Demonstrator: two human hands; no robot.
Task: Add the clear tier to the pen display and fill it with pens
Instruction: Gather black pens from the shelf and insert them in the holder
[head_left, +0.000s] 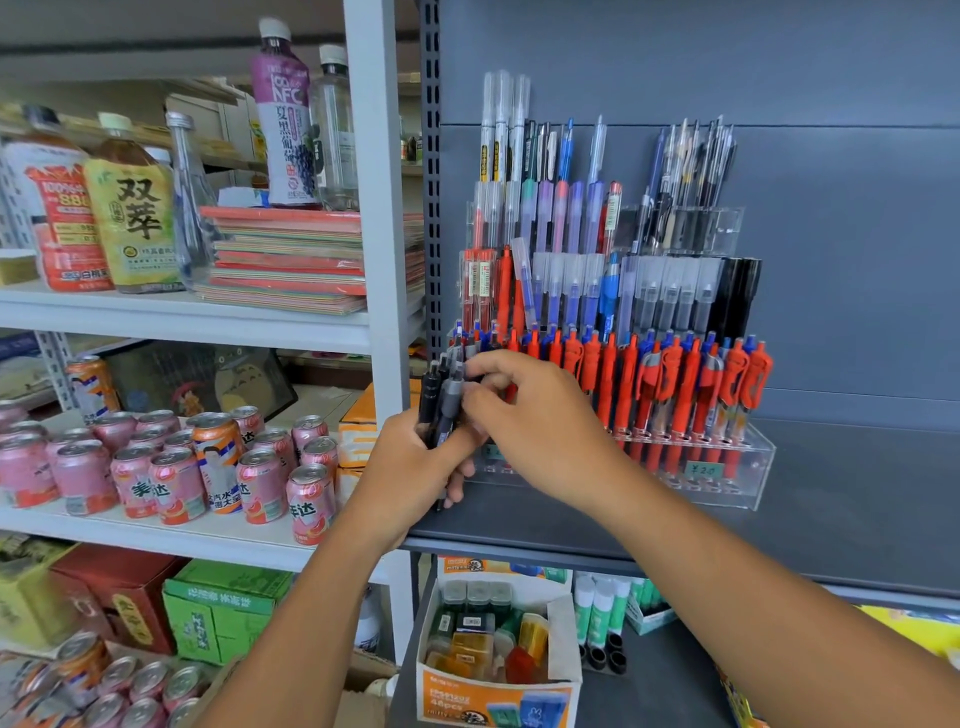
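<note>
Cans (171, 478) beside display (753, 470) | left grip (410, 467) clutches pens (442, 395) | right grip (519, 415) pinches one

A small shop selling stationery and drinks.
White metal shelving (182, 317) carries rows of soft-drink cans (176, 478), bottled drinks (130, 223) and stacked coloured paper (301, 260). On the grey rack (857, 493) beside it, a tiered clear pen display (761, 467) holds pens (685, 384) sorted by colour, with a handwritten price label (704, 470) on its front. An open retail carton (498, 696) stands below.
</note>
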